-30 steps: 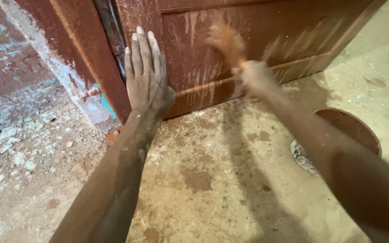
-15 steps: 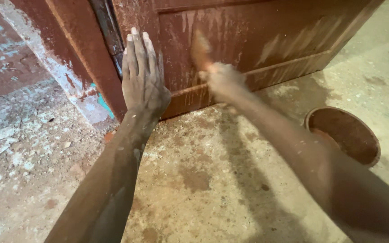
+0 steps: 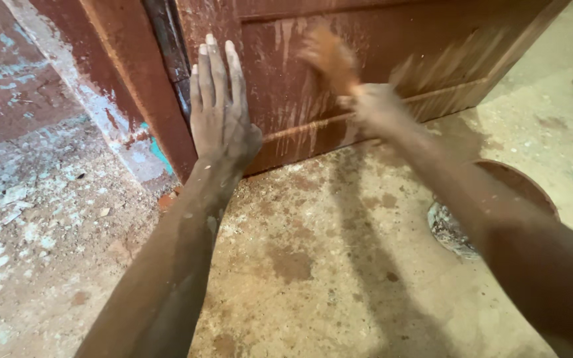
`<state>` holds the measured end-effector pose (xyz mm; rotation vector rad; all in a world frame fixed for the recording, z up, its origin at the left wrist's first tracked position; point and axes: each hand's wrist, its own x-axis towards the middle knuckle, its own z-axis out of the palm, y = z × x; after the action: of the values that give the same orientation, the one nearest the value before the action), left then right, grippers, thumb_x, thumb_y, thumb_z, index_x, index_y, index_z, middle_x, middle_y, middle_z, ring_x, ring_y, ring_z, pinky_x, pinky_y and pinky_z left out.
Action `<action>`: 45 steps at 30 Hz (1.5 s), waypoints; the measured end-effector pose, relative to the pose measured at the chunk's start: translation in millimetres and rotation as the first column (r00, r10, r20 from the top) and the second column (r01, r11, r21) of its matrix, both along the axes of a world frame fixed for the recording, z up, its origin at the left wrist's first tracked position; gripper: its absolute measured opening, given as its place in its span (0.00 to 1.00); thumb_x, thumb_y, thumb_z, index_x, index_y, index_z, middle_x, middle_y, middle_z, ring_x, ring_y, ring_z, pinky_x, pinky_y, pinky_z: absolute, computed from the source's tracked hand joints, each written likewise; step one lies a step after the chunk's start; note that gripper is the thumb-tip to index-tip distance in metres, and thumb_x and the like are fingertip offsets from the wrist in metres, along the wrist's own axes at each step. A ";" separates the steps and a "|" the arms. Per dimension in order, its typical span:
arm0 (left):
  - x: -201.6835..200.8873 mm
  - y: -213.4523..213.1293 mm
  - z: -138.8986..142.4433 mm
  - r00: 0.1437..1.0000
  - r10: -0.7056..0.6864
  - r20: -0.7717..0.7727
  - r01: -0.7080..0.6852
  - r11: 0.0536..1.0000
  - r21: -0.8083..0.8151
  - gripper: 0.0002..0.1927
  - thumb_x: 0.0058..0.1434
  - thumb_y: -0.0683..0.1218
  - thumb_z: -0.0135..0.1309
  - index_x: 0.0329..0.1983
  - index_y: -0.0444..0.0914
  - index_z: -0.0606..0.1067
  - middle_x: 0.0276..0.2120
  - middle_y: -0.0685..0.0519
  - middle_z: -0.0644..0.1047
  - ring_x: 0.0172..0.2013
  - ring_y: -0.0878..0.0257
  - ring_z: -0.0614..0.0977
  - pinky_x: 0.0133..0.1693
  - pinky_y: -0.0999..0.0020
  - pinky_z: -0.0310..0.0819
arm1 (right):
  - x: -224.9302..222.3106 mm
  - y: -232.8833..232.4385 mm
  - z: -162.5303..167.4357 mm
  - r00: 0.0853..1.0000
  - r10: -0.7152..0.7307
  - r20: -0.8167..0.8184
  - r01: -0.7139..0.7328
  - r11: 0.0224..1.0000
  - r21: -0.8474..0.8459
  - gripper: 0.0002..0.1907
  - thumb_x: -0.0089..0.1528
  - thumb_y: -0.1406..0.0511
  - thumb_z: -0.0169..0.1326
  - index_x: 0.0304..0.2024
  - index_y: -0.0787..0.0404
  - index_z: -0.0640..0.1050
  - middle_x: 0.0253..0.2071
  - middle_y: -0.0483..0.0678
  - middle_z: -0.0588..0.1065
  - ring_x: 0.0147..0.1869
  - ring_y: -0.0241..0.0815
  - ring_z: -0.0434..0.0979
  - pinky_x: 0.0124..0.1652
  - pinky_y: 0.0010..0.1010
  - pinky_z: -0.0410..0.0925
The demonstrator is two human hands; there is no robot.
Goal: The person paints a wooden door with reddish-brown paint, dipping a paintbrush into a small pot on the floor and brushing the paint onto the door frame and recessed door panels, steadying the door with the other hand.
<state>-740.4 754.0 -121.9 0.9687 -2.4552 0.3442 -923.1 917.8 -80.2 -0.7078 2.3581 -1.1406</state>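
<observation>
- The left hand (image 3: 221, 109) lies flat against the reddish-brown door (image 3: 392, 73), fingers straight, close together and pointing up, the palm pressed to the left edge of the panel and clasping nothing.
- The right hand (image 3: 374, 106) is blurred; it seems to be closed around a brown scrubbing pad (image 3: 329, 56), fibrous and rough-edged, but the blur leaves the grip uncertain. The pad sits against the door face, right of the left hand and a little higher.
- The door fills the far part of the scene. Its surface is flat and worn, streaked with pale vertical drips and scratches, and a raised horizontal moulding (image 3: 313, 127) runs across it low down.
- Just left of the left hand a dark, narrow metal strip (image 3: 170, 53) runs up the gap between door and door frame (image 3: 124, 73). The frame is painted the same rusty red.
- Left of the frame, the wall (image 3: 8, 73) has peeling paint, red over patches of pale blue and white, flaking down to a light base.
- The floor (image 3: 319, 265) is bare concrete, sandy in colour, mottled with reddish stains and dust; at the left it is littered with paint chips and grit.
- A round basin (image 3: 532, 192), reddish-brown at the rim, stands on the floor at the right, near the door's low edge; the right forearm crosses in front of it and hides most of it. A greyish speckled patch shows at its left side.
</observation>
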 end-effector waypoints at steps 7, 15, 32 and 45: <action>1.8 6.1 1.2 0.998 -0.048 -0.036 0.044 0.994 -0.096 0.57 0.48 0.37 0.49 0.79 0.29 0.35 0.78 0.35 0.38 0.78 0.46 0.41 0.76 0.53 0.33 | -31.1 19.3 4.7 0.979 -0.095 0.179 0.133 0.968 -0.212 0.24 0.74 0.52 0.36 0.47 0.61 0.77 0.28 0.43 0.69 0.23 0.32 0.64 0.20 0.24 0.62; -2.6 8.5 8.8 1.000 0.000 -0.004 0.000 1.000 -0.004 0.54 0.49 0.40 0.49 0.77 0.26 0.36 0.77 0.34 0.37 0.77 0.42 0.39 0.76 0.51 0.31 | 63.7 -20.3 32.7 0.953 0.301 -0.021 -0.301 0.945 -0.124 0.14 0.71 0.56 0.45 0.37 0.57 0.74 0.24 0.41 0.68 0.20 0.31 0.64 0.18 0.23 0.61; -5.4 8.7 20.3 0.995 -0.001 -0.096 -0.003 0.999 -0.037 0.59 0.46 0.39 0.51 0.79 0.28 0.36 0.78 0.35 0.35 0.79 0.44 0.38 0.77 0.52 0.28 | -52.3 23.8 32.0 0.997 0.061 -0.042 -0.069 0.973 -0.222 0.21 0.73 0.54 0.42 0.51 0.60 0.81 0.30 0.43 0.74 0.22 0.29 0.65 0.20 0.21 0.62; -20.3 7.1 25.5 0.989 0.025 -0.143 -0.042 0.993 -0.114 0.53 0.57 0.40 0.50 0.80 0.29 0.36 0.79 0.38 0.35 0.79 0.46 0.37 0.75 0.51 0.26 | 44.7 -15.4 38.8 0.958 0.279 -0.070 -0.283 0.958 -0.054 0.14 0.69 0.55 0.47 0.42 0.57 0.77 0.26 0.40 0.71 0.18 0.28 0.62 0.17 0.20 0.59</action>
<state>-760.7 761.1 -96.4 0.9524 -2.2668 0.4116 -878.4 902.4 -41.5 -1.0764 2.1888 -1.0843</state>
